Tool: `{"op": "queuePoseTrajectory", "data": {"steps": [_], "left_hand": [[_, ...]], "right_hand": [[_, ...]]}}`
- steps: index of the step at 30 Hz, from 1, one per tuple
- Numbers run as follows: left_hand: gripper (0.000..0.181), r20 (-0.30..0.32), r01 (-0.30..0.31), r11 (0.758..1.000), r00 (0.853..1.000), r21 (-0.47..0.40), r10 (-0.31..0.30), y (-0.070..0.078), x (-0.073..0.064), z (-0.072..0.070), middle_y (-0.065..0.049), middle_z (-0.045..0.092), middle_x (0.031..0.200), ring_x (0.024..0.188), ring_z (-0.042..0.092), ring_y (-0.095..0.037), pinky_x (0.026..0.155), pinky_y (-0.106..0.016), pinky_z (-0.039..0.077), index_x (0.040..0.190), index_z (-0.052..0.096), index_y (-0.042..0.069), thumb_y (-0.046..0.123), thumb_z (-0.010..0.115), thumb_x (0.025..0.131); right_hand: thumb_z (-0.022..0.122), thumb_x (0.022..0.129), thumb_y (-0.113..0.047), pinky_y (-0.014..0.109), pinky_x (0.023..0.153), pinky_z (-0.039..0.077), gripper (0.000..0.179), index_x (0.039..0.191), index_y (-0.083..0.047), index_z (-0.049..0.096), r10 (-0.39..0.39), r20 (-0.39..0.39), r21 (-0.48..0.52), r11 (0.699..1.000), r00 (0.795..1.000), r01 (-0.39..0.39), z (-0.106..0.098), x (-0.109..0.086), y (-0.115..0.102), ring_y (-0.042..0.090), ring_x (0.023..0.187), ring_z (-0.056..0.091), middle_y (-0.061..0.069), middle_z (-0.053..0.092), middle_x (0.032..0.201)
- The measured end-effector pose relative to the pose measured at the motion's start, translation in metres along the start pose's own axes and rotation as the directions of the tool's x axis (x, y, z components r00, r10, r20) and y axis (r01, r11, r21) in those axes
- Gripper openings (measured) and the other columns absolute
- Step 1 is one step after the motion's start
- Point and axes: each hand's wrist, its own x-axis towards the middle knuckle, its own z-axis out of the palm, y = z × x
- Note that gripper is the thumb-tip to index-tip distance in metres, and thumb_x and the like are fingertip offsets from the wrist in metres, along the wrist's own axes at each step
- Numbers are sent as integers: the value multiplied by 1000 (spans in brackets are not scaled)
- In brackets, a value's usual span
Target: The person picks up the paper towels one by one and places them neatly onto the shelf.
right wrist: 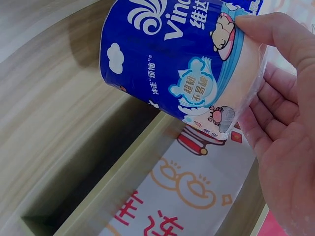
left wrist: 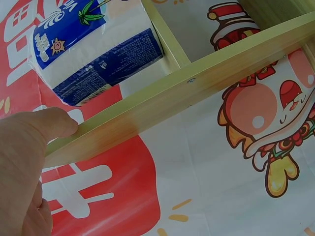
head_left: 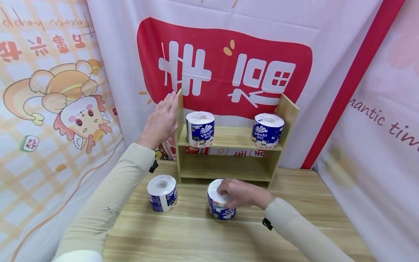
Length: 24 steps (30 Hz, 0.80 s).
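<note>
My right hand (head_left: 243, 193) pinches a roll of toilet paper (head_left: 222, 211) in a blue printed wrapper, in front of the small wooden shelf (head_left: 226, 167). In the right wrist view the thumb lies along the wrapper (right wrist: 162, 59), and the other fingers (right wrist: 275, 103) are at its far end. My left hand (head_left: 162, 120) is up at the shelf's left side panel (head_left: 180, 123). In the left wrist view its thumb (left wrist: 59, 123) overlaps the panel's edge, with the other fingers lower down on the outer side.
Two more rolls stand on the upper shelf board, one at the left (head_left: 200, 133) and one at the right (head_left: 266, 133). Another roll (head_left: 162, 194) stands on the wooden table (head_left: 163, 236), left of the held one. Printed cloth (head_left: 226, 65) hangs behind and at both sides.
</note>
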Motion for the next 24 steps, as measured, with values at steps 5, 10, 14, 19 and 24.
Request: {"op": "queuePoseTrajectory", "data": {"steps": [5, 10, 14, 19, 24], "left_hand": [[94, -12, -1, 1000, 1000, -3, 1, 0, -1, 0, -16, 18, 178, 166, 19, -34, 133, -49, 26, 168, 15, 2, 17, 74, 96], [95, -11, -2, 1000, 1000, -7, 2, 0, -2, -1, -15, 18, 178, 166, 18, -34, 133, -48, 25, 169, 13, 3, 17, 73, 97], [94, -6, -1, 1000, 1000, -9, 1, 0, -2, 0, -17, 18, 178, 166, 19, -34, 133, -49, 25, 169, 13, 2, 16, 72, 97], [93, -1, -8, 1000, 1000, -9, 8, -1, 0, 0, -20, 20, 177, 165, 20, -36, 133, -52, 25, 168, 12, 0, 14, 71, 98], [93, -7, -11, 1000, 1000, -6, 11, -1, 1, 0, -20, 20, 176, 165, 21, -37, 132, -53, 26, 168, 13, -1, 15, 71, 98]], "right_hand": [[84, 88, -19, 18, 82, 57, 40, 124, -9, 70, 25, 8, 3, 1000, 1000, -25, 0, -6, 5, 8, 100, 59, 2, 69, 119], [84, 88, -19, 21, 85, 59, 42, 126, -8, 70, 40, 5, -1, 999, 999, -40, 0, -12, 8, 10, 102, 60, 3, 69, 120], [84, 88, -18, 22, 84, 59, 40, 123, -7, 70, 29, -12, -17, 999, 1000, -29, 0, -17, 11, 11, 101, 60, 4, 69, 118], [85, 87, -16, 20, 79, 57, 36, 119, -8, 71, 20, -32, -31, 999, 999, -21, -2, -24, 15, 10, 97, 59, 2, 68, 114], [85, 86, -15, 21, 81, 59, 38, 120, -7, 71, 37, -39, -30, 999, 999, -38, -6, -32, 20, 11, 98, 60, 4, 69, 115]]}}
